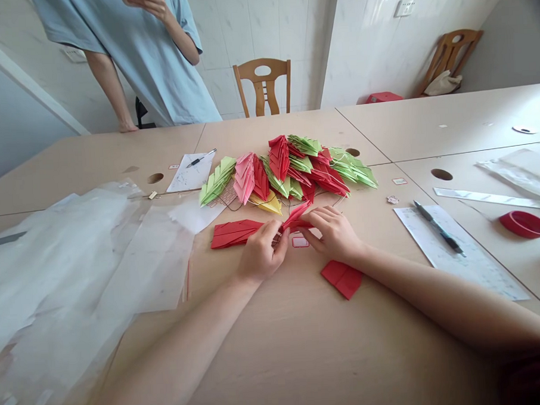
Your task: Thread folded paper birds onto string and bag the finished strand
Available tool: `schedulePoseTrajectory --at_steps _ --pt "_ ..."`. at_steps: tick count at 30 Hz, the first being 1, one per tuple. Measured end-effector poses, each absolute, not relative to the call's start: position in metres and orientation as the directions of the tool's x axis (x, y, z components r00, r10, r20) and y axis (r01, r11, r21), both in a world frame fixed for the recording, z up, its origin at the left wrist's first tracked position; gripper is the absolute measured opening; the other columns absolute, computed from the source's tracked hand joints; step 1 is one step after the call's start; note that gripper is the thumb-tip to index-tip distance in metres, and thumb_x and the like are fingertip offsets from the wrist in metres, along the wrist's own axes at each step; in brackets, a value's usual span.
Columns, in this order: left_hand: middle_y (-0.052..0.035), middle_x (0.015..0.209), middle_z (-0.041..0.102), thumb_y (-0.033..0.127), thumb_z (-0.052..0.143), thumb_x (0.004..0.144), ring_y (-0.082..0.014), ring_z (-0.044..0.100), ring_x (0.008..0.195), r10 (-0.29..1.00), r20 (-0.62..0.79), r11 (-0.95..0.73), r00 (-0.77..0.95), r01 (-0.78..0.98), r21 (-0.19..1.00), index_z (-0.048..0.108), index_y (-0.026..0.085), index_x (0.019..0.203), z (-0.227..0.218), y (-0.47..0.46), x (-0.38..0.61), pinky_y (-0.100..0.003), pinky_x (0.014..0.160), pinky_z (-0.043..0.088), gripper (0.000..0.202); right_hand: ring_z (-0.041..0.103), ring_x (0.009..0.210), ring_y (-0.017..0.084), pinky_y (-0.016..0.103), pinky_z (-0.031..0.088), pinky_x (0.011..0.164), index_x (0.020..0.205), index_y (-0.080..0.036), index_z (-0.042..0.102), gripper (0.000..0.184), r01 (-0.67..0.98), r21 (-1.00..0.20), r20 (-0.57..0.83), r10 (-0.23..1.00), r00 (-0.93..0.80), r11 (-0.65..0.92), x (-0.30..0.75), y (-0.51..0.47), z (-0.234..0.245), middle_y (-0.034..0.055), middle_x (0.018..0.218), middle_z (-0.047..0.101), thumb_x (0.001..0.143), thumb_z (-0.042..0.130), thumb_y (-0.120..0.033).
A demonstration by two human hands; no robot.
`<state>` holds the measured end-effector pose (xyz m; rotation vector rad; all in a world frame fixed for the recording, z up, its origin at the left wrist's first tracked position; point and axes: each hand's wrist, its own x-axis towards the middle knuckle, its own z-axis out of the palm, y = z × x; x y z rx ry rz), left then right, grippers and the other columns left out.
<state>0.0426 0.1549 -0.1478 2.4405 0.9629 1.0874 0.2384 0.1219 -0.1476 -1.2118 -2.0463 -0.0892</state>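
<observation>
Between my hands is a piece of folded red paper (297, 216), its upper part standing up in a point. My left hand (263, 249) pinches its left end between thumb and fingers. My right hand (332, 231) is closed on its right side, fingertips on the fold. A stack of folded red paper (234, 234) lies just left of my left hand. Another folded red paper (343, 278) rests on the table under my right wrist. Beyond my hands is a pile of pleated paper pieces (291, 172) in red, green, pink and yellow, with thin strings among them.
Translucent plastic sheets (76, 276) cover the table's left side. Papers with pens (439, 228), a ruler (493, 197) and a red tape ring (525, 223) lie right. A person in a light blue shirt (142, 59) stands across the table, near a wooden chair (265, 83).
</observation>
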Motion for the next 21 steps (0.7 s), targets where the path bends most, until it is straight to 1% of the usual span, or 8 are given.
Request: schedulePoseTrajectory --at_steps 3,5,8,10,12,16,19,21 --pt "-0.0008 0.066 0.058 0.022 0.047 0.092 -0.0132 0.058 0.059 0.587 0.591 -0.796 0.553 0.527 0.298 0.052 0.019 0.078 -0.147 0.154 0.042 -0.024 0.054 0.039 0.015 0.06 0.076 0.02 0.033 0.044 0.077 0.097 -0.02 0.058 0.01 0.797 -0.211 0.632 0.701 -0.33 0.566 0.235 0.117 -0.144 0.0055 0.082 0.068 0.093 0.052 -0.027" --pt "-0.0007 0.063 0.055 0.022 0.047 0.092 -0.0129 0.055 0.054 0.521 0.617 -0.818 0.59 0.551 0.164 0.053 0.018 0.077 -0.145 0.152 0.042 -0.025 0.05 0.034 0.017 0.059 0.072 0.018 0.032 0.043 0.075 0.094 -0.019 0.057 0.01 0.799 -0.178 0.633 0.689 -0.353 0.574 0.232 0.115 -0.141 0.0052 0.079 0.067 0.094 0.049 -0.025" --pt "0.0003 0.059 0.051 0.021 0.047 0.091 -0.0117 0.05 0.049 0.445 0.638 -0.839 0.629 0.541 0.052 0.053 0.019 0.072 -0.143 0.151 0.043 -0.027 0.047 0.028 0.019 0.056 0.067 0.017 0.031 0.04 0.072 0.088 -0.02 0.056 0.014 0.806 -0.142 0.623 0.685 -0.378 0.574 0.227 0.112 -0.138 0.0043 0.074 0.064 0.094 0.043 -0.02" --pt "0.0012 0.056 0.048 0.02 0.048 0.089 -0.0109 0.046 0.047 0.409 0.655 -0.856 0.635 0.516 0.033 0.051 0.019 0.068 -0.141 0.152 0.042 -0.028 0.047 0.025 0.022 0.054 0.065 0.016 0.03 0.039 0.07 0.085 -0.02 0.055 0.015 0.809 -0.13 0.616 0.686 -0.387 0.573 0.226 0.112 -0.136 0.0032 0.072 0.062 0.093 0.043 -0.019" --pt "0.0021 0.054 0.046 0.017 0.048 0.087 -0.0105 0.042 0.045 0.372 0.683 -0.873 0.629 0.486 0.028 0.049 0.019 0.064 -0.14 0.153 0.04 -0.028 0.047 0.025 0.023 0.052 0.063 0.015 0.029 0.037 0.067 0.083 -0.02 0.055 0.013 0.813 -0.149 0.616 0.696 -0.369 0.563 0.227 0.113 -0.135 0.002 0.07 0.061 0.091 0.045 -0.018" --pt "0.0036 0.05 0.042 0.014 0.051 0.085 -0.0101 0.036 0.044 0.331 0.742 -0.885 0.583 0.466 0.029 0.045 0.02 0.06 -0.14 0.154 0.037 -0.028 0.048 0.023 0.026 0.048 0.059 0.013 0.028 0.036 0.062 0.078 -0.02 0.053 0.013 0.821 -0.268 0.617 0.744 -0.256 0.505 0.234 0.117 -0.134 0.0004 0.067 0.058 0.088 0.046 -0.017" --pt "0.0041 0.049 0.04 0.017 0.051 0.087 -0.0098 0.034 0.044 0.416 0.741 -0.853 0.527 0.509 0.116 0.044 0.02 0.06 -0.14 0.155 0.037 -0.028 0.049 0.022 0.028 0.047 0.056 0.012 0.026 0.036 0.057 0.077 -0.021 0.051 0.012 0.797 -0.42 0.588 0.799 -0.126 0.435 0.239 0.119 -0.133 -0.0008 0.066 0.057 0.087 0.045 -0.016" --pt "0.0036 0.05 0.041 0.019 0.048 0.09 -0.0098 0.037 0.045 0.496 0.724 -0.808 0.479 0.559 0.184 0.045 0.02 0.061 -0.14 0.157 0.037 -0.027 0.048 0.024 0.029 0.05 0.058 0.012 0.025 0.039 0.057 0.081 -0.021 0.052 0.011 0.749 -0.509 0.555 0.827 -0.091 0.424 0.24 0.119 -0.133 -0.0006 0.069 0.06 0.088 0.046 -0.017"
